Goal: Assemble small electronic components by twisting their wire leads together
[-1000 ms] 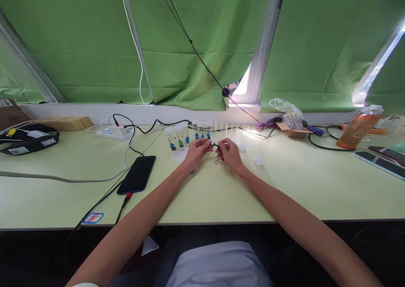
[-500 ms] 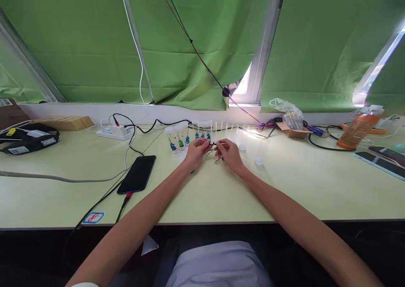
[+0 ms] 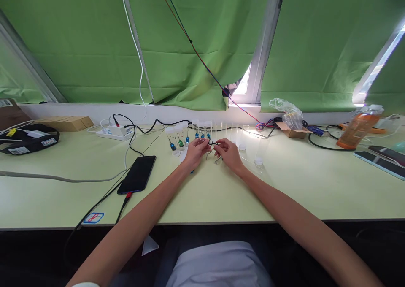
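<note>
Between my two hands is a small dark rod-like piece [image 3: 212, 143], too small to name. My left hand [image 3: 195, 152] pinches its left end, and the fingertips of my right hand [image 3: 230, 153] close on its right end. Under the fingers lie a few thin metal pieces [image 3: 218, 161] on the table. Just behind and left of my hands stand several clear tubes with blue parts [image 3: 172, 146] inside; one holds a green part [image 3: 180, 143]. Clear tubes with white caps [image 3: 258, 161] lie or stand to the right.
A black phone [image 3: 137, 174] on a cable lies left on the pale table [image 3: 202, 202]. Behind it is a white power strip [image 3: 117, 131]. At right are an open carton [image 3: 294, 131] with a plastic bag, an orange bottle [image 3: 360, 127] and more phones [image 3: 379, 164].
Both hands stay in nearly the same place. My right fingers have shifted slightly on the small dark piece.
</note>
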`<state>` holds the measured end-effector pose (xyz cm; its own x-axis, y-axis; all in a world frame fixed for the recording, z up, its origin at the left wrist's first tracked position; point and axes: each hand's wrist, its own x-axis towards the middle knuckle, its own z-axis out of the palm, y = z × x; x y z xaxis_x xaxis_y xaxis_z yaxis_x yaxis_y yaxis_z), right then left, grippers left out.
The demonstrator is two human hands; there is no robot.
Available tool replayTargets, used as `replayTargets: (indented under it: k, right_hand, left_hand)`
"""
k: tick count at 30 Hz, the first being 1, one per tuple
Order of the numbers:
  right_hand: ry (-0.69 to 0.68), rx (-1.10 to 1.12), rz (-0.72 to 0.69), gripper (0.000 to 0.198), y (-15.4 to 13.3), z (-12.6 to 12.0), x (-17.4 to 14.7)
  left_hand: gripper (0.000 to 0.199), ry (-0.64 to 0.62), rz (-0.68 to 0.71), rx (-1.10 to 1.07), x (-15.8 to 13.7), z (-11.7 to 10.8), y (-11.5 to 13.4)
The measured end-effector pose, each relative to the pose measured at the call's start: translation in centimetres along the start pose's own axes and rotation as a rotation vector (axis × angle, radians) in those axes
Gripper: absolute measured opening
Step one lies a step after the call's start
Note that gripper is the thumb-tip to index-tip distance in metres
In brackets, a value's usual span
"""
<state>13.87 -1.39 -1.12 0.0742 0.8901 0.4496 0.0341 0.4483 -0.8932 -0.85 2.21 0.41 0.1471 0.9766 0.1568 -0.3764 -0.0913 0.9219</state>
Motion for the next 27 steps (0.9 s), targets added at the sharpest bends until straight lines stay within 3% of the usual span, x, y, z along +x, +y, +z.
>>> replayTargets:
  k: [16, 27]
  right_hand:
    - [-0.003, -0.005, -0.005, 0.025, -0.09, 0.08, -0.03]
    - [-0.023, -0.019, -0.007, 0.028, 0.02, -0.03, -0.03]
  left_hand:
    - [0.042, -0.046, 0.064, 0.219, -0.16, 0.00, 0.15]
    - [0.043, -0.053, 0.014, 0.241, -0.36, 0.03, 0.42]
